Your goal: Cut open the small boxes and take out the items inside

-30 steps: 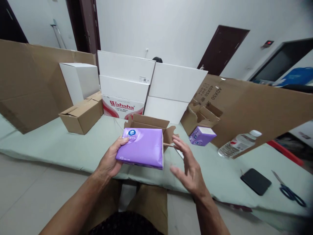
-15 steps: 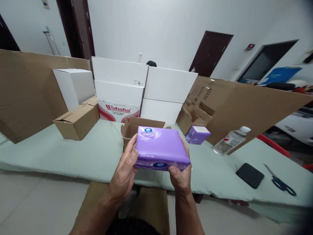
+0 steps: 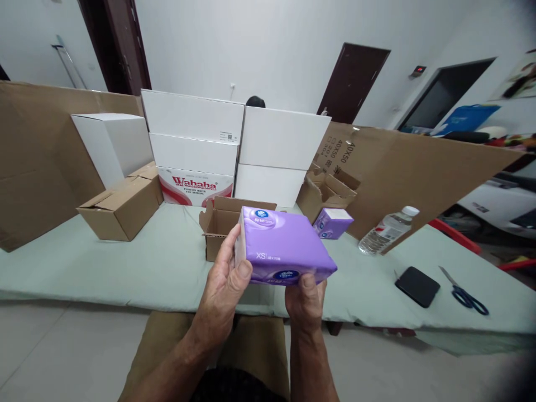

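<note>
Between both hands I hold a purple pack of tissues [image 3: 287, 240] above the near edge of the table. My left hand [image 3: 224, 279] grips its left end, thumb on the near side. My right hand [image 3: 307, 301] supports it from below at the right, with the thumb pressed on the near face; its other fingers are mostly hidden. Just behind the pack stands an open brown cardboard box [image 3: 215, 223], partly covered by it. A second purple tissue pack [image 3: 334, 223] rests on the table farther right.
A closed brown box [image 3: 121, 209] and a white box [image 3: 115, 148] stand left. Behind are a Wahaba carton [image 3: 195, 187] and another open box [image 3: 324, 192]. To the right lie a tilted water bottle [image 3: 389, 230], a black flat object [image 3: 417, 286] and scissors [image 3: 464, 293]. Cardboard panels [image 3: 419, 167] border the table.
The tissue pack has turned slightly and shifted right in my hands, showing more of its left end. My view has also shifted a little.
</note>
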A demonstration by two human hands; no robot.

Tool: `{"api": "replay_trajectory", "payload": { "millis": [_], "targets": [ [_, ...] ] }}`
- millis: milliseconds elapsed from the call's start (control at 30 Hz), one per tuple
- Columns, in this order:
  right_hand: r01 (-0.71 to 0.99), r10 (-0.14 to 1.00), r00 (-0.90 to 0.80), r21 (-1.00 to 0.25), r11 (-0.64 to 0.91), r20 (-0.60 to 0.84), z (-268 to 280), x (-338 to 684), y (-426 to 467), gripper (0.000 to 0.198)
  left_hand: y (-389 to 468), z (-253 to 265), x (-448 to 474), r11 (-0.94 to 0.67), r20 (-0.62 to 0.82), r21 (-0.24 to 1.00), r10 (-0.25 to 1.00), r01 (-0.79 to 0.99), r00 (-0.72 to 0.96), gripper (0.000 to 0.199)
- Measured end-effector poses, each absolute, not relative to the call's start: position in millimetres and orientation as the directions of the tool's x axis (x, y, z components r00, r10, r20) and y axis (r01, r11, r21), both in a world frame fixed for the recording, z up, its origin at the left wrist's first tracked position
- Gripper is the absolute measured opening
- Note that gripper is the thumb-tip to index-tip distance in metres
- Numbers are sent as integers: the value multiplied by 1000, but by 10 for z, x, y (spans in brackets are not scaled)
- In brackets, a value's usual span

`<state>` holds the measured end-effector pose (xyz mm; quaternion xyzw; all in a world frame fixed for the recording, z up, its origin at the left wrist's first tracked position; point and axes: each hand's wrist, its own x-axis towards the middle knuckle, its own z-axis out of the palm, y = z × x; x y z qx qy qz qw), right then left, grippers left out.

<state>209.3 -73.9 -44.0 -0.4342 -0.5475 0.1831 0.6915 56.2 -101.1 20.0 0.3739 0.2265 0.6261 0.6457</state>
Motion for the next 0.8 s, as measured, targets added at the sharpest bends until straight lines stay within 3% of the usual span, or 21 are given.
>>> {"api": "replay_trajectory", "payload": {
  "millis": [233,433,533,667,733,800],
  "targets": [
    [139,757,275,-804,579,593,-384,2113,-778,88,-1010,153,532,-56,154,763,983,-644,97,72],
    [400,690,29,-641,655,723,-235,2094,-967,91,-937,100,255,62,-1,740,996,-670,91,66],
    [414,645,-18,-581,701,764,-271,2270,-972,75,-887,105,42,9,-27,731,1000,-682,-16,58],
    [551,740,171,-686,476,651,-388,2724,-755,48,-832,119,-208,-106,-15,751,984,-652,-177,54],
    [610,816,150,-702,367,558,-424,2924,-593,48,-809,110,-290,-117,-12,752,982,-648,-190,54],
    [652,871,34,-671,352,490,-429,3043,-434,52,-792,91,-346,-109,-22,746,982,-657,-187,54]
  ]
}}
